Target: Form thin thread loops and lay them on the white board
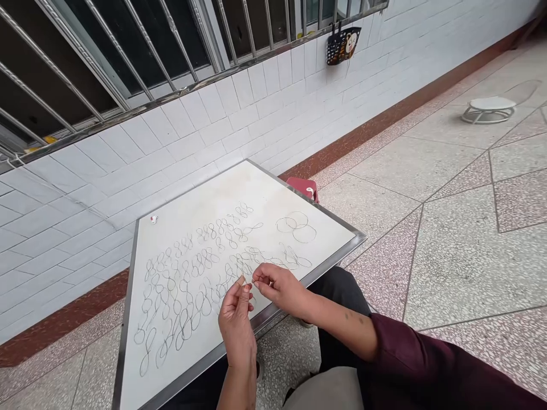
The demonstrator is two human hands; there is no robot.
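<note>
The fingers of the left hand (238, 322) are closed in a pinch, thumb against forefinger, over the near edge of the table (213, 199). The right hand (282, 287) is pinched just beside it. A strand (250, 283) seems to be held between the two sets of fingertips, but its ends cannot be traced.

Under and beyond the hands, thin dark loops (184, 323) are laid out in loose rows, many crossed into figure eights; nearest the fingers they are tangled. Three wider rings (315, 234) are overlapped to the right. By their look, both loops and rings would be almost weightless, springy rather than limp, and easily bent out of shape or snagged on a neighbour. They would best be taken by the outer curve, with thumb and fingertip, and lifted straight up; a crossing is better left ungripped. Whether they are wire or thread cannot be told.

At the far left corner a small white-and-red thing (154, 219) is set. Past the table's far edge a red stool (302, 184) is partly hidden. Farther off, a basket (337, 46) is hung by the window bars, and a white chair (491, 104) is stood on the floor.
</note>
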